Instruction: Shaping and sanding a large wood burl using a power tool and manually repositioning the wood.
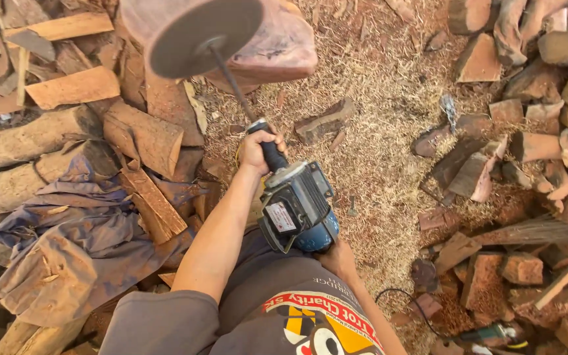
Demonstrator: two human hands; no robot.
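I hold a blue and grey electric motor tool point(297, 207) with a long thin shaft point(231, 82) ending in a round spinning disc point(205, 36). My left hand point(260, 148) grips the black handle at the front of the motor. Under the motor's rear sits my right hand point(338, 258), supporting it. The disc sits against a large reddish wood block point(267, 43) at the top of the view. Part of the block is hidden behind the disc.
Split logs and bark slabs point(67, 138) pile up on the left, with a dusty blue cloth point(80, 236) over them. Reddish wood chunks point(514, 151) lie on the right. Sawdust point(382, 85) covers the ground. A black cable point(409, 306) trails at the lower right.
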